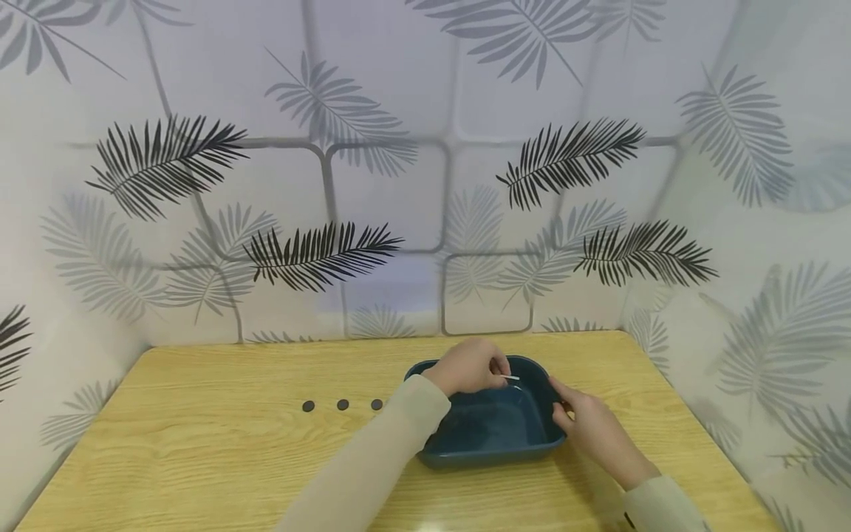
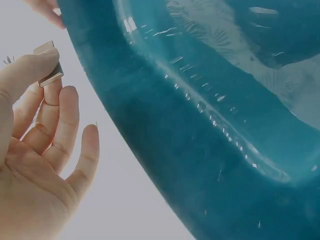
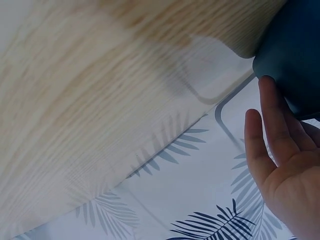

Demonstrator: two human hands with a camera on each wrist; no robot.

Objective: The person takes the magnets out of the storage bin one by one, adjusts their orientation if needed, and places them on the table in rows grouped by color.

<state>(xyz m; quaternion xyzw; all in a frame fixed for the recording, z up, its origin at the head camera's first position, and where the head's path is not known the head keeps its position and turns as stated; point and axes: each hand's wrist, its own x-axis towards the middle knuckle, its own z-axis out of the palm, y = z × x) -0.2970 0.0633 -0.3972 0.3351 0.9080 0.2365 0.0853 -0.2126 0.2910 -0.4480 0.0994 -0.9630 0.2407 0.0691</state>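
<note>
A dark blue rectangular basin (image 1: 492,456) with rounded corners sits on the wooden table. Over its inside, my left hand (image 1: 467,366) pinches a small flat rectangular piece (image 2: 51,76) between thumb and fingers. The piece has pale ends and a darker side, and shows as a thin white edge in the head view. At the basin's right side, my right hand (image 1: 592,428) holds the wall, thumb on the inner side and fingers outside. In the right wrist view its fingers (image 3: 270,100) touch the outer wall. Inside the basin a glossy surface reflects light; whether it is water I cannot tell.
Left of the basin, small dark discs lie in a row: one at the left (image 1: 309,406), one in the middle (image 1: 343,404), one by my left sleeve (image 1: 377,404). Leaf-patterned wall covering (image 1: 385,295) stands behind the table (image 1: 199,428) and along its sides.
</note>
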